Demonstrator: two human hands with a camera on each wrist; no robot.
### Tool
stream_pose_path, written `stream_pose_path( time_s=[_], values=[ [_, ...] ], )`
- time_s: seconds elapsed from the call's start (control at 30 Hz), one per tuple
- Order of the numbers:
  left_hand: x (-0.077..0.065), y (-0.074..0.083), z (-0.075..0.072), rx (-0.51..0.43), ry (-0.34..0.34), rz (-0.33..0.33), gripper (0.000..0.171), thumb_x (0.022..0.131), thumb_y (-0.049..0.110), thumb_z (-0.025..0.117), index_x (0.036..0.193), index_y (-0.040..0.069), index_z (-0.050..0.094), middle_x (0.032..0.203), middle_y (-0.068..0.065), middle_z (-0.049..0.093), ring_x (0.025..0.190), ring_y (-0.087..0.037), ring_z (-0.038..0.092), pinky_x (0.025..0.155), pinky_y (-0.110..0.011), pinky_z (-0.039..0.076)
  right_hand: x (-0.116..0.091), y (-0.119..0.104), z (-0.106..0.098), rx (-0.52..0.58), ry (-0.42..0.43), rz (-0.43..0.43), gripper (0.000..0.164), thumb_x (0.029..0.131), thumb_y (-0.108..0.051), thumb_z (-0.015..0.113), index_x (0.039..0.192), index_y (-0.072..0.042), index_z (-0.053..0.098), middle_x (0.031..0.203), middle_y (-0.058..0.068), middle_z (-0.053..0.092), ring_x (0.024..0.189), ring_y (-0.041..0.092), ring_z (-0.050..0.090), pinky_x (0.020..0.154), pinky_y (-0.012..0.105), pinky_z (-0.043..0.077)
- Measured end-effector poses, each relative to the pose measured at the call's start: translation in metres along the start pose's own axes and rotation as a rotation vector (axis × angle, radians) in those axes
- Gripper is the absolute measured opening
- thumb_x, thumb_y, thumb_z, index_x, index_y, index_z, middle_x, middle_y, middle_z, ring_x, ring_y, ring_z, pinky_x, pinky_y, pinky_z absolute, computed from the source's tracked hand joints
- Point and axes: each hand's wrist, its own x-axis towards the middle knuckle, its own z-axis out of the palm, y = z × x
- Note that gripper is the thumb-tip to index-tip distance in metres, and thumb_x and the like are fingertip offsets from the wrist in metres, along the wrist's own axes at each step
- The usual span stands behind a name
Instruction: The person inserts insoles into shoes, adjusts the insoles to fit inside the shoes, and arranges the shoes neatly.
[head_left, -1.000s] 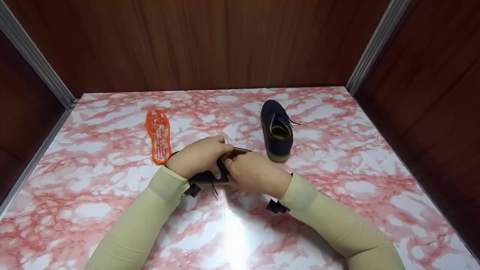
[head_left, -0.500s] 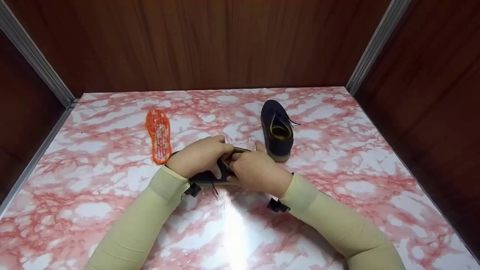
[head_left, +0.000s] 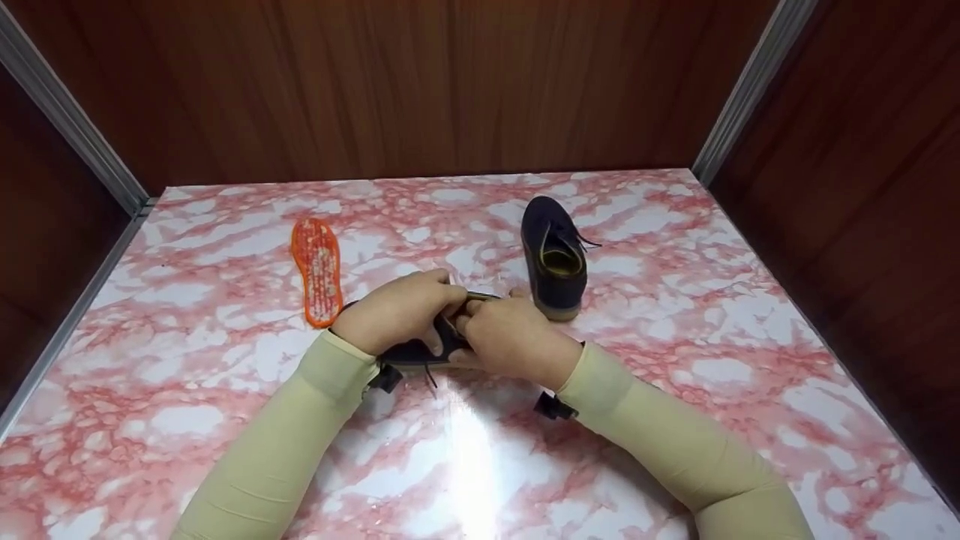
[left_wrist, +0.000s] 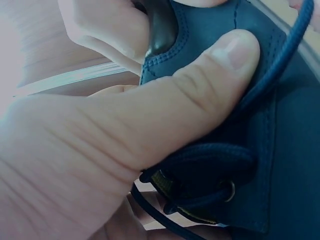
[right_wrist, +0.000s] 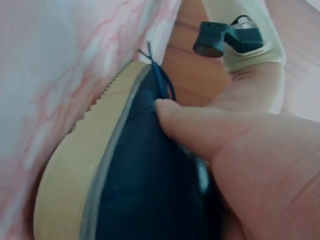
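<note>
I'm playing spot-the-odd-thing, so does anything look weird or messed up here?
The orange insole looks a bit odd: it lies loose on the table, left of the held shoe, not inside a shoe. Nothing I can see looks spilled or broken, though part of the held shoe is hidden.

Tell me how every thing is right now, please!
The near shoe: held
The lace on it: one end hanging loose
The far shoe: upright on its sole, not held
The orange insole: flat on the table
The left hand: grips the near shoe
The right hand: grips the near shoe by its opening
</note>
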Motion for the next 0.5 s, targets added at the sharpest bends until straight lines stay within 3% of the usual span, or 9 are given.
stream_pose_path(
  time_s=[0.17, 0.5],
  values=[
    [0.0, 0.001, -0.0019, 0.004, -0.009, -0.007, 0.049, 0.065, 0.007, 0.101, 0.099, 0.016, 0.068, 0.107, -0.007, 0.065, 0.091, -0.023, 0.062, 0.084, -0.042, 0.056, -0.0005, 0.001, -0.0008, -0.041, -0.011, -0.004, 0.05, 0.102, -0.062, 0.068, 0.11, -0.014, 0.076, 0.105, 0.01, 0.077, 0.075, 0.035, 0.075, 0.063, 0.053, 0.063],
    [-0.0018, 0.0015, -0.0012, 0.021, 0.005, 0.009, 0.048, 0.066, 0.013, 0.103, 0.096, 0.014, 0.066, 0.104, -0.008, 0.064, 0.089, -0.023, 0.062, 0.083, -0.042, 0.056, -0.0043, -0.0043, -0.0043, -0.107, -0.013, 0.002, 0.041, 0.096, -0.054, 0.079, 0.099, -0.014, 0.076, 0.086, 0.007, 0.077, 0.071, 0.031, 0.075, 0.058, 0.051, 0.061]
  ],
)
